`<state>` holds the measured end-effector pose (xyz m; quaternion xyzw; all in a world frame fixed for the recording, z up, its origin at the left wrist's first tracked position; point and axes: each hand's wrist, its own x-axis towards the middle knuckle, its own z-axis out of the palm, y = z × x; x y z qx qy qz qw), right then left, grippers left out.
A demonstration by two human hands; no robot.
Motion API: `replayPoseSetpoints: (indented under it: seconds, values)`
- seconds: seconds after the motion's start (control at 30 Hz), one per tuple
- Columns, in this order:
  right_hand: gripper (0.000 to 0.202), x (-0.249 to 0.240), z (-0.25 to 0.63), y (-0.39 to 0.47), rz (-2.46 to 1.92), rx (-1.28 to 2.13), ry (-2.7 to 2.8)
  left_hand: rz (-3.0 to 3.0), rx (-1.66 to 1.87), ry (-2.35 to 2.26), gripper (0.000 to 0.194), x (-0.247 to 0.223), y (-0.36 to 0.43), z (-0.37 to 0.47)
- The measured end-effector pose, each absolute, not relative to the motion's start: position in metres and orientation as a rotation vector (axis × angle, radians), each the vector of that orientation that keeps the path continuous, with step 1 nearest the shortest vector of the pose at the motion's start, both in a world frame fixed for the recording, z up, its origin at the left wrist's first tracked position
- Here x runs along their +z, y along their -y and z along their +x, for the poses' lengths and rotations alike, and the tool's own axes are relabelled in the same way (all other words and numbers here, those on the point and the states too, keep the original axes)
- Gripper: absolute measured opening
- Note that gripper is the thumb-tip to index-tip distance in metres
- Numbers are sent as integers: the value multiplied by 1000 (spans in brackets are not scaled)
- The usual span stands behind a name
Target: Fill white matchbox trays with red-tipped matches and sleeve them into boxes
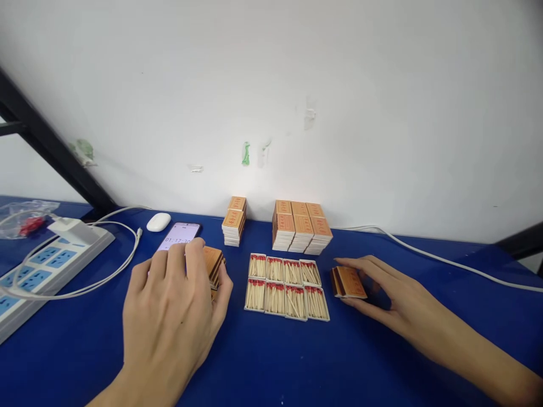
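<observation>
My left hand (173,305) curls around a small stack of orange-brown matchbox sleeves (213,261), its thumb along their right side and its palm hiding part of them. On the right, my right hand (392,291) has thumb and fingers on the two edges of a couple of matchbox sleeves (350,282) lying on the table. Between the hands, two rows of open white matchbox trays (275,298) lie side by side, filled with red-tipped matches (294,270).
Closed matchboxes are piled in a block (301,225) by the wall, with a narrower pile (234,220) to its left. A phone (180,233) showing a timer, a white case (158,221), a power strip (51,260) and white cables (123,272) occupy the left of the blue table (271,362).
</observation>
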<state>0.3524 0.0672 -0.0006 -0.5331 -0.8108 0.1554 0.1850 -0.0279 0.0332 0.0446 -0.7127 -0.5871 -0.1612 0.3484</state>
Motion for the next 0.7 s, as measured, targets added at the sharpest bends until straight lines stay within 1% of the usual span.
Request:
replayPoseSetpoints:
  seconds: [0.1, 0.27, 0.33, 0.43, 0.5, 0.6, 0.7]
  values:
    - [56, -1, 353, -66, -1498, 420, 2270, -1847, -344, 1527, 30, 44, -33, -29]
    - [60, 4, 350, -57, -1474, 275, 2173, -1873, -267, 1537, 26, 41, -32, -29]
    - [51, 10, 344, -52, -1414, 221, 2146, -1879, -260, 1537, 28, 39, -32, -29]
    - [26, 17, 328, -44, -1215, 179, 2218, -1902, -268, 1526, 31, 37, -32, -31]
    - [15, 18, 317, -39, -1103, 188, 2291, -1910, -271, 1515, 31, 36, -32, -32]
    - [12, 13, 307, -35, -1040, 238, 2372, -1927, -278, 1505, 29, 36, -32, -32]
    - [15, 3, 304, -34, -1060, 281, 2431, -1936, -322, 1502, 27, 35, -33, -32]
